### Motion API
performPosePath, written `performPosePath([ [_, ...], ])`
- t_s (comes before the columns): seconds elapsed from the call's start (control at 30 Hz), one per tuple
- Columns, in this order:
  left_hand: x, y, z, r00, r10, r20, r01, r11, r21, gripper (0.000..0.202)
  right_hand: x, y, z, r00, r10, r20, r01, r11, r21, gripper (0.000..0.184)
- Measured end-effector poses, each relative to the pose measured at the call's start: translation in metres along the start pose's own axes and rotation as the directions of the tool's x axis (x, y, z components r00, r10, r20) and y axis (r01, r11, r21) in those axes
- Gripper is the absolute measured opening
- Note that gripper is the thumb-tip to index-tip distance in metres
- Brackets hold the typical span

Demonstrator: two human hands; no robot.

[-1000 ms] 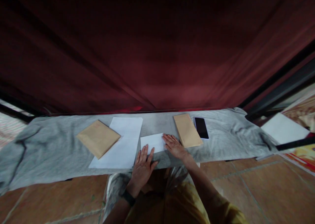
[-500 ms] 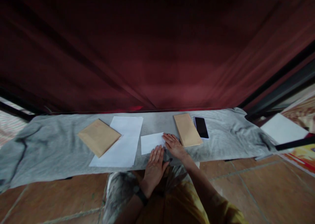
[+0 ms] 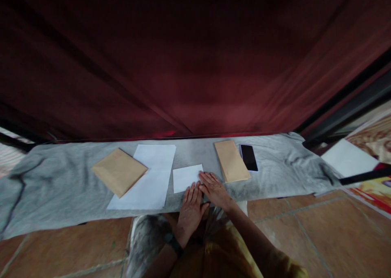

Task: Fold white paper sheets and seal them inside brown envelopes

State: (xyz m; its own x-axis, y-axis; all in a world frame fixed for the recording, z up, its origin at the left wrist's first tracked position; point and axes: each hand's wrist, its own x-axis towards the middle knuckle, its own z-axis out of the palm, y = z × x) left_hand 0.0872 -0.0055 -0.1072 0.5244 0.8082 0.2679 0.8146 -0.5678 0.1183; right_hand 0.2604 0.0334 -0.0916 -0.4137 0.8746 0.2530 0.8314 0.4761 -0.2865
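A folded sheet of white paper (image 3: 185, 177) lies flat on the grey cloth in front of me. My left hand (image 3: 191, 206) rests with its fingers stretched out on the near edge of the paper. Beside it, my right hand (image 3: 214, 189) lies flat, its fingertips on the paper's right end. The thumb side of the right hand is close to the left fingertips. Both palms cover the paper's near right corner. To the left are larger white sheets (image 3: 152, 184), with brown envelopes (image 3: 119, 171) partly on top of them.
More brown envelopes (image 3: 232, 161) lie to the right, against a phone (image 3: 249, 157) with a dark screen. Grey cloth (image 3: 284, 168) covers the narrow surface. A dark red fabric (image 3: 195, 74) hangs behind it. At far right is a white sheet (image 3: 350, 157) beside a dark bar.
My right hand has slid slightly down and left along the paper, nearer the left hand. The left hand stays about where it was. The view has shifted a little.
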Motion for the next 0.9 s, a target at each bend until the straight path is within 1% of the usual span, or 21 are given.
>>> performPosePath([
  [0.23, 0.001, -0.001, -0.002, 1.0, -0.004, 0.007, 0.004, 1.0, 0.011, 0.066, 0.024, 0.015, 0.012, 0.999, 0.045, -0.002, -0.044, 0.995, -0.087, 0.05],
  [0.37, 0.002, -0.001, -0.005, 1.0, 0.0, 0.008, 0.0, 1.0, 0.011, 0.066, 0.041, 0.02, 0.017, 0.993, 0.114, 0.007, -0.113, 0.99, -0.088, 0.049],
  [0.5, 0.002, -0.001, -0.005, 1.0, 0.001, 0.004, -0.001, 1.0, 0.016, 0.065, 0.049, 0.017, 0.014, 0.985, 0.172, -0.012, -0.172, 0.984, -0.053, 0.049],
  [0.57, 0.001, -0.002, -0.004, 1.0, 0.0, -0.002, 0.0, 1.0, 0.014, 0.064, 0.043, 0.011, 0.01, 0.988, 0.148, -0.03, -0.149, 0.988, -0.027, 0.05],
  [0.7, 0.0, -0.001, -0.003, 1.0, 0.017, 0.004, -0.017, 1.0, 0.013, 0.061, 0.017, -0.002, 0.006, 0.999, 0.047, -0.024, -0.047, 0.999, 0.008, 0.048],
  [0.8, 0.0, 0.0, -0.003, 1.0, 0.002, -0.004, -0.002, 0.999, 0.033, 0.055, 0.001, -0.007, 0.006, 0.999, 0.047, -0.007, -0.047, 0.999, -0.003, 0.047],
  [0.9, 0.0, -0.002, -0.005, 0.997, -0.066, -0.041, 0.068, 0.996, 0.05, 0.056, -0.004, -0.007, 0.006, 0.998, 0.056, -0.004, -0.056, 0.998, -0.019, 0.048],
])
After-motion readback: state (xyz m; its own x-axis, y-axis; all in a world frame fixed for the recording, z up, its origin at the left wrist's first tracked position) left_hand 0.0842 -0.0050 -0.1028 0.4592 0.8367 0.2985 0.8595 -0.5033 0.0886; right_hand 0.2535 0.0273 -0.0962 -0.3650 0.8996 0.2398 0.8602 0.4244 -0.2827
